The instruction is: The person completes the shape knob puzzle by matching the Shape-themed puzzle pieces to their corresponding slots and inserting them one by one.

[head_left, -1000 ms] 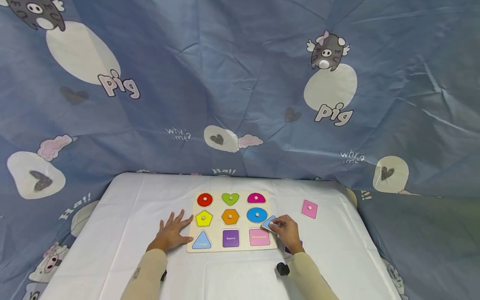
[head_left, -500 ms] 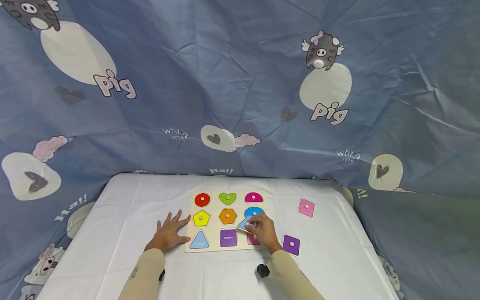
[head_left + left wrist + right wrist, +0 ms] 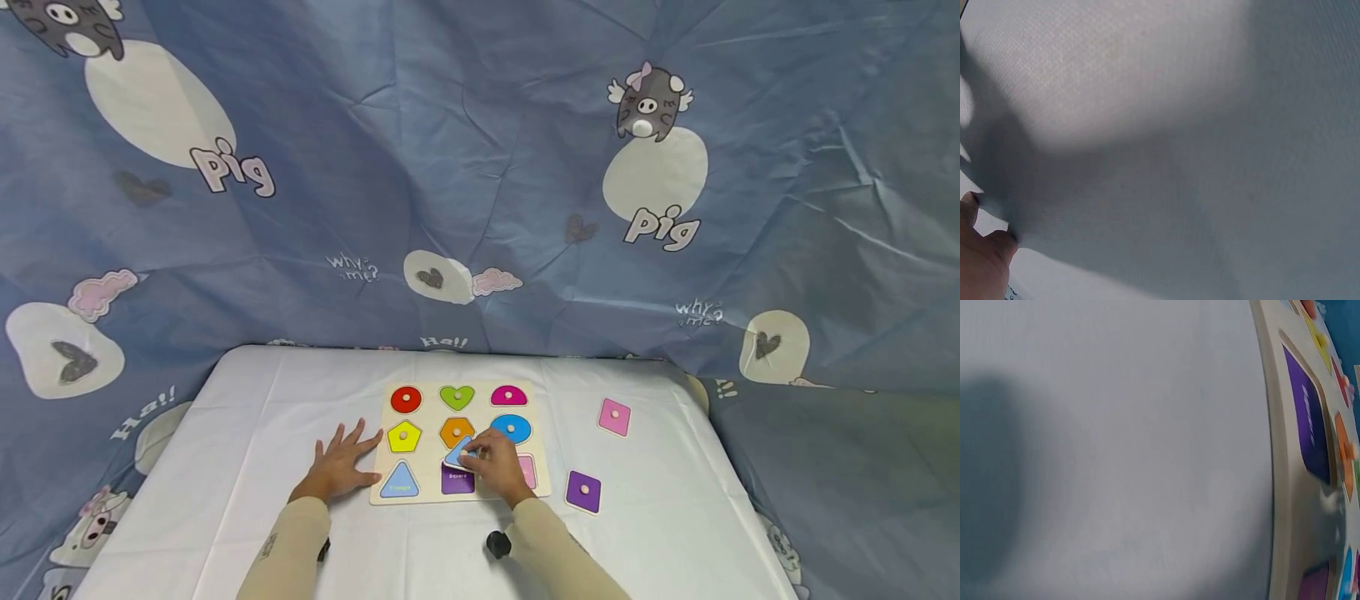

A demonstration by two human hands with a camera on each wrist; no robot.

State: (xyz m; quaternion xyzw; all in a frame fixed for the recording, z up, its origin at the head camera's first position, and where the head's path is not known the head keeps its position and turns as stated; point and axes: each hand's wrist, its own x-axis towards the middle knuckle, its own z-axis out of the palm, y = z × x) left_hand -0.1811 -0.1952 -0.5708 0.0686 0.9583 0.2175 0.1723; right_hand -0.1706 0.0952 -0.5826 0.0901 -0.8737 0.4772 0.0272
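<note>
My right hand [image 3: 501, 468] pinches the knob of a light blue triangle puzzle piece [image 3: 454, 453], held slightly tilted over the wooden shape puzzle board [image 3: 431, 477]. The triangle overlaps the top of the purple square recess [image 3: 457, 485], and my hand covers part of the pink rectangle recess [image 3: 529, 472]. At the board's left edge, my left hand [image 3: 337, 468] rests with fingers spread, fingertips at the rim. The triangle recess [image 3: 400, 482] lies at the board's lower left. In the right wrist view the square recess [image 3: 1307, 415] shows, but the right hand does not.
A purple square piece [image 3: 583, 492] and a pink rectangle piece [image 3: 614, 417] lie on the white cloth right of the board. Knobbed pieces fill the two upper rows, among them an orange hexagon [image 3: 452, 428]. A patterned blue curtain [image 3: 480, 183] hangs behind the table.
My right hand has carried the triangle leftward from the board's right edge to above the square recess, uncovering the purple square piece. My left hand stays at the board's left edge.
</note>
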